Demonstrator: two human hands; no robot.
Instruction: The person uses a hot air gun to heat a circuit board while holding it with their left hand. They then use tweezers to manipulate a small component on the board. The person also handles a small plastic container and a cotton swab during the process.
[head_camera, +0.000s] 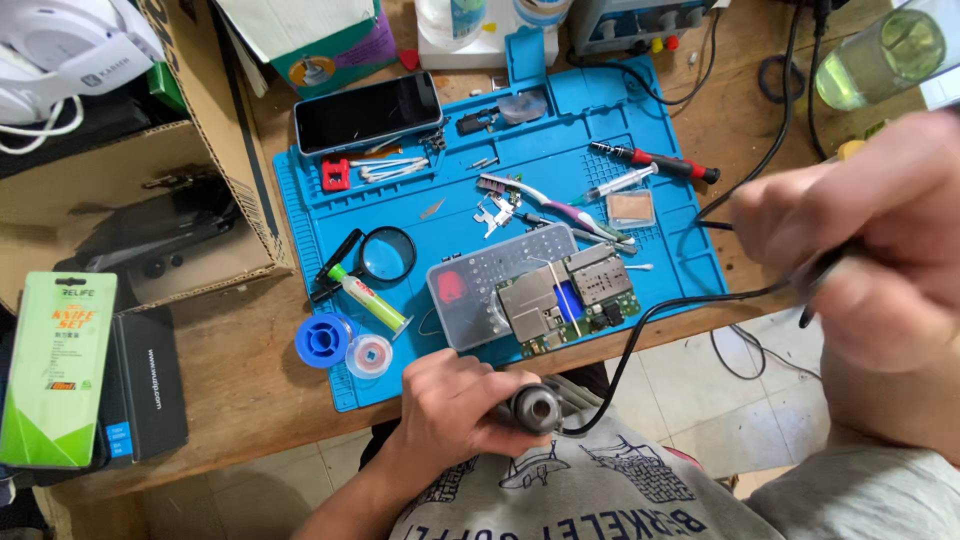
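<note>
My left hand (455, 410) is closed around the grey handle of a corded tool (535, 408), held close to my chest at the table's front edge. A black cable (650, 315) runs from the handle up to my right hand (880, 240), which pinches the cable near its thin black end, raised at the right. Just beyond my left hand a green circuit board (570, 295) with metal shields rests on a clear plastic bit case (470, 290), on the blue work mat (660, 240).
On the mat lie a black phone (367, 112), magnifier (387, 254), small tube (370, 300), solder spools (325, 340), toothbrush (545, 205), red-handled screwdriver (655, 160) and tweezers. A cardboard box (150, 190) stands left, a green packet (60, 365) front left, a glass (880, 55) top right.
</note>
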